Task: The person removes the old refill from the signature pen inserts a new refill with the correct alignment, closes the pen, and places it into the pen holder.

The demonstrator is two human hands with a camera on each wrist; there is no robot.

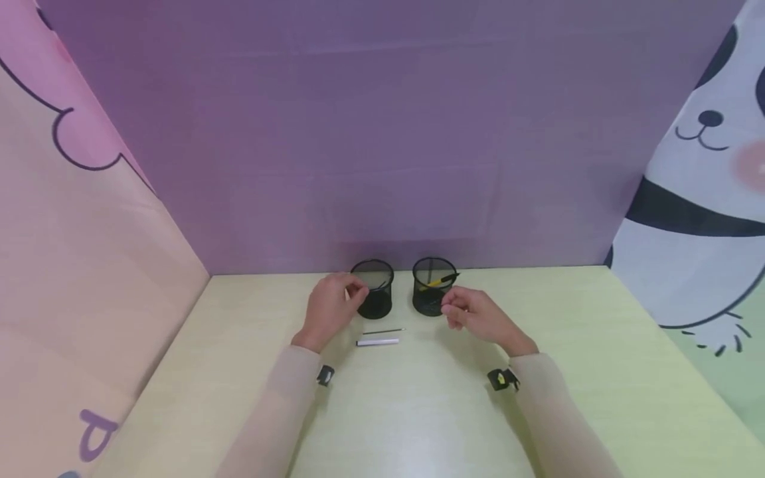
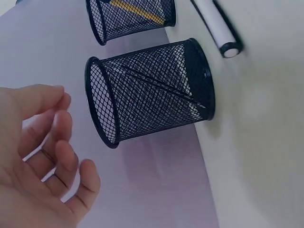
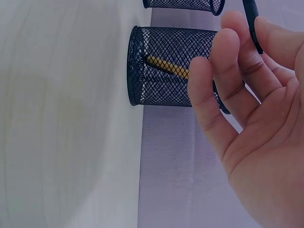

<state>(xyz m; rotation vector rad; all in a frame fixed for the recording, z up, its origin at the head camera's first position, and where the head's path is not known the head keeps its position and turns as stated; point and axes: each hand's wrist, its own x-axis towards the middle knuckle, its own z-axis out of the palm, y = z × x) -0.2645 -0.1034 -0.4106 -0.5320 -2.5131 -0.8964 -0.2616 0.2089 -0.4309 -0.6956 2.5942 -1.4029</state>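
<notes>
While the left hand [image 1: 332, 304] hangs loose beside a mesh cup [image 2: 154, 102], the right hand [image 1: 478, 315] pinches a slim black object [image 3: 251, 23].

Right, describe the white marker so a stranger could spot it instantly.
On the pale table, find the left black mesh cup. On its near side lies the white marker. It is farther from the cup than the thin dark stick beside it, and plainly thicker and paler.
</notes>
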